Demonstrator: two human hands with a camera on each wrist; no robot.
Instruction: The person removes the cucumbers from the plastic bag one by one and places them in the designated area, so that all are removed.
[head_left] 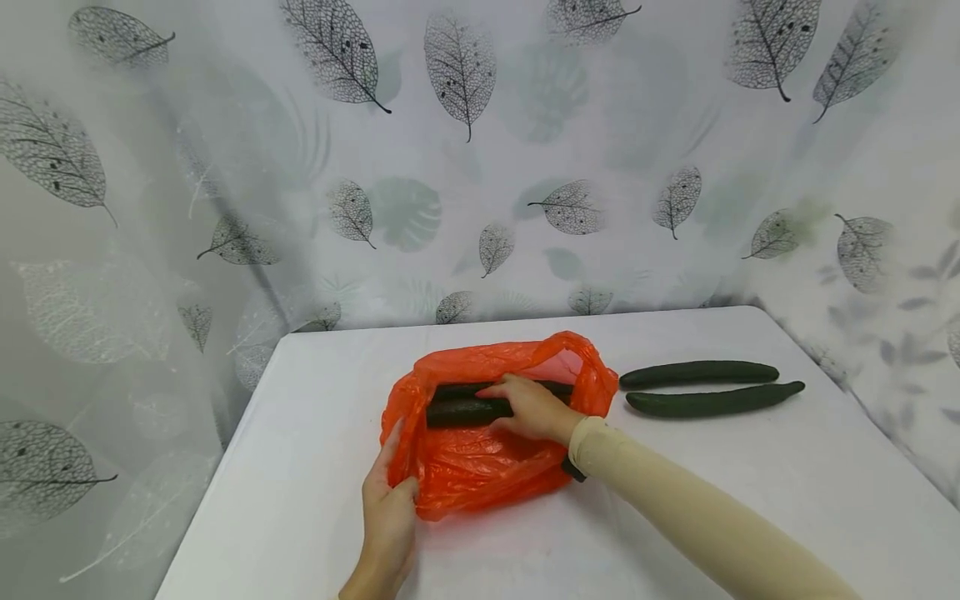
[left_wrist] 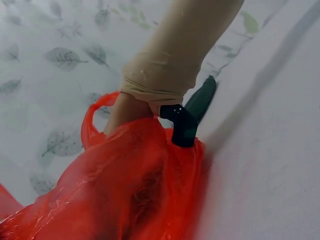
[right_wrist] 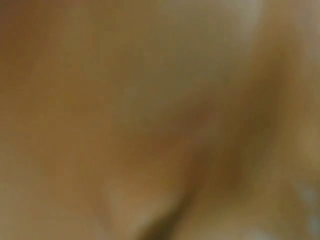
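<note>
My right hand (head_left: 534, 408) reaches inside the orange bag (head_left: 465, 467) on the counter (head_left: 300, 467), fingers curled over a cucumber (head_left: 465, 411), while my left hand (head_left: 390, 508) pinches the bag's rim. The cucumber seems firm and slick, best held mid-length; the bag is thin and limp.

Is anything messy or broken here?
Nothing looks broken or spilled. The crinkly orange plastic bag lies open, with the right hand on dark green cucumbers inside. Two more long green cucumbers lie neatly side by side. Only the right wrist picture is a blur.
</note>
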